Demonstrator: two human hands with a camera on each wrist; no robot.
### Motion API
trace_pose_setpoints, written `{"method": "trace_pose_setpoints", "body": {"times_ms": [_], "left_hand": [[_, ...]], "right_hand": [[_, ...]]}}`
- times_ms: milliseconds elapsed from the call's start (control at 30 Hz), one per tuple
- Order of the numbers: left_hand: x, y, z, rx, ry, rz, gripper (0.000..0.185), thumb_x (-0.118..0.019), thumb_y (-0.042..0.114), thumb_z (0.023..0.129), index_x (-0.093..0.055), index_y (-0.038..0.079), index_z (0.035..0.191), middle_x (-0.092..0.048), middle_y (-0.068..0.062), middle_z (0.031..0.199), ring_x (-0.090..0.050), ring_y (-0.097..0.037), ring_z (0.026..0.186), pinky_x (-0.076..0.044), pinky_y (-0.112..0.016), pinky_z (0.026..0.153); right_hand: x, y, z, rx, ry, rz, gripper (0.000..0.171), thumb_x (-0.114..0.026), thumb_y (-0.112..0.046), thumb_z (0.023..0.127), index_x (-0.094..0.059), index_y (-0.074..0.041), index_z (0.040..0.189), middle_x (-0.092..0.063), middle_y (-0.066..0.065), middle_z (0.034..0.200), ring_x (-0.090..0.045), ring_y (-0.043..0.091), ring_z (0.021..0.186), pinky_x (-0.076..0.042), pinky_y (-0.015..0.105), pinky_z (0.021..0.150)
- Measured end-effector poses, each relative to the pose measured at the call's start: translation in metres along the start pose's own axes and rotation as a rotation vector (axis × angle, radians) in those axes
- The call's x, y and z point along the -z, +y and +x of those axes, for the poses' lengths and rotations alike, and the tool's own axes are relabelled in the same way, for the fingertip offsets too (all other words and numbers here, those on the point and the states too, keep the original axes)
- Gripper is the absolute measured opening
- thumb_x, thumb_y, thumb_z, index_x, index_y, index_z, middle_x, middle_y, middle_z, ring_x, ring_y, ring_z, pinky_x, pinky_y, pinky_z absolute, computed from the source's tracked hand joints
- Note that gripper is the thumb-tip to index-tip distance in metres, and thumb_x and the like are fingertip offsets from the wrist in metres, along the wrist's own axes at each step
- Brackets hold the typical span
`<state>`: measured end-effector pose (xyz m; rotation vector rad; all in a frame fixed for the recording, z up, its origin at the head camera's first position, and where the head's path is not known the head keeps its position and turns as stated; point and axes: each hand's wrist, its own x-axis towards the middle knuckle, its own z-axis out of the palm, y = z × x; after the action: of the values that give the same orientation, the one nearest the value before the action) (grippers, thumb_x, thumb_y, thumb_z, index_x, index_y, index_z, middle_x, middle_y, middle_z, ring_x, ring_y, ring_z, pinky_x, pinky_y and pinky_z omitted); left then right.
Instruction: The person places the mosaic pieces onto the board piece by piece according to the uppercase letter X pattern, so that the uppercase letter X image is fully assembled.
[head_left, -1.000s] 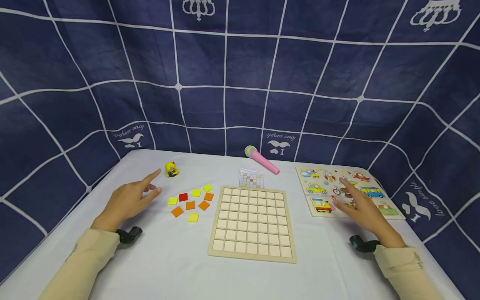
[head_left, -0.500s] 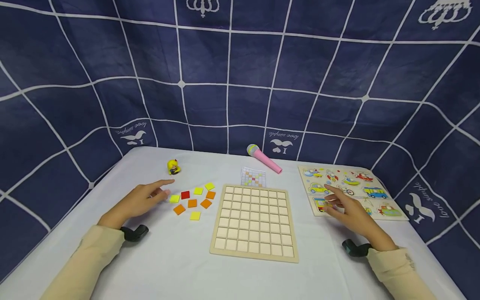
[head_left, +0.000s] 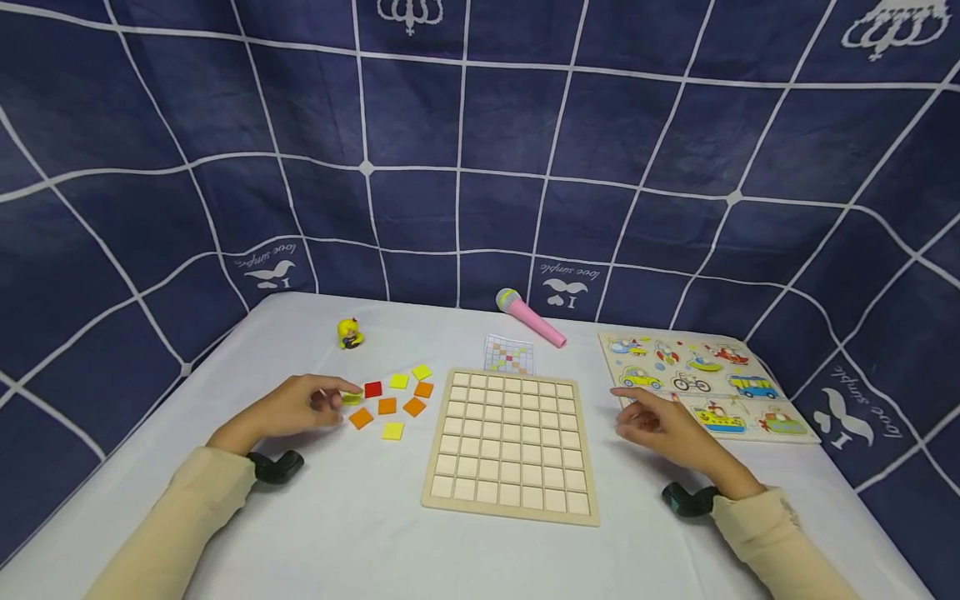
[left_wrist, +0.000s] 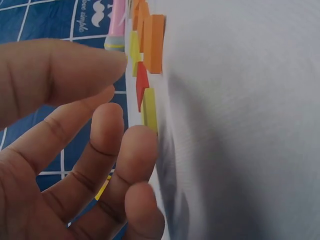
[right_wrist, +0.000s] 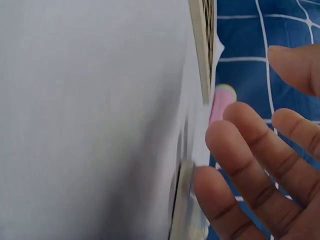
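My left hand [head_left: 332, 400] lies on the white table left of a cluster of square tiles. Its fingertips touch the nearest yellow tile [head_left: 351, 398]. In the left wrist view the fingers [left_wrist: 135, 145] are loosely bent beside that yellow tile [left_wrist: 150, 107], with the thumb above and nothing pinched. A red tile [head_left: 372, 389] and several orange and yellow tiles lie just beyond. The wooden grid board [head_left: 510, 437] sits in the middle with bare cells. My right hand [head_left: 628, 414] hovers right of the board, fingers relaxed, holding nothing.
A vehicle peg puzzle [head_left: 705, 383] lies at the right. A small pattern card [head_left: 509, 354] and a pink toy microphone [head_left: 531, 317] sit behind the board. A yellow figure [head_left: 348, 333] stands at the back left. Blue checked cloth walls the table in.
My left hand slid right until its fingertips reached the yellow tile. My right hand came off the vehicle puzzle and moved left toward the board.
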<state>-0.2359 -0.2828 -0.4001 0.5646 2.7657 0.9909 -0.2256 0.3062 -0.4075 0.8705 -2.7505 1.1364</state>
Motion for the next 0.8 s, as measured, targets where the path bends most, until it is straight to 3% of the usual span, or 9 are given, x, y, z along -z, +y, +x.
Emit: {"method": "trace_pose_setpoints", "body": {"times_ms": [200, 367, 567, 800], "left_hand": [[-0.002, -0.003, 0.004, -0.004, -0.03, -0.023, 0.044, -0.079, 0.0, 0.086, -0.076, 0.002, 0.13, -0.059, 0.001, 0.09, -0.053, -0.018, 0.078, -0.044, -0.027, 0.07], [-0.005, -0.006, 0.008, -0.006, -0.05, -0.053, 0.042, -0.08, -0.001, 0.086, -0.077, 0.002, 0.127, -0.058, 0.001, 0.088, -0.052, -0.018, 0.077, -0.042, -0.026, 0.069], [-0.006, -0.008, 0.01, -0.023, -0.078, -0.071, 0.041, -0.078, -0.001, 0.086, -0.077, 0.003, 0.127, -0.059, 0.001, 0.09, -0.053, -0.016, 0.075, -0.043, -0.025, 0.068], [-0.006, -0.007, 0.012, -0.014, -0.098, -0.084, 0.041, -0.078, 0.0, 0.087, -0.076, 0.002, 0.128, -0.057, -0.001, 0.089, -0.051, -0.016, 0.075, -0.042, -0.025, 0.067]], "right_hand": [[-0.008, -0.001, 0.006, 0.034, -0.099, 0.222, 0.051, -0.074, 0.002, 0.099, -0.053, 0.014, 0.144, -0.075, 0.013, 0.102, -0.069, 0.01, 0.082, -0.057, 0.025, 0.072], [-0.012, -0.003, 0.01, -0.027, -0.2, 0.39, 0.054, -0.068, 0.004, 0.102, -0.045, 0.018, 0.149, -0.072, 0.02, 0.105, -0.068, 0.015, 0.079, -0.059, 0.031, 0.067], [-0.019, -0.005, 0.017, -0.135, -0.258, 0.421, 0.059, -0.07, -0.001, 0.101, -0.044, 0.016, 0.151, -0.072, 0.015, 0.103, -0.066, 0.012, 0.078, -0.058, 0.03, 0.067], [-0.026, -0.003, 0.022, -0.125, -0.279, 0.454, 0.063, -0.073, 0.001, 0.099, -0.041, 0.021, 0.15, -0.072, 0.007, 0.097, -0.058, 0.007, 0.067, -0.05, 0.025, 0.058]]}}
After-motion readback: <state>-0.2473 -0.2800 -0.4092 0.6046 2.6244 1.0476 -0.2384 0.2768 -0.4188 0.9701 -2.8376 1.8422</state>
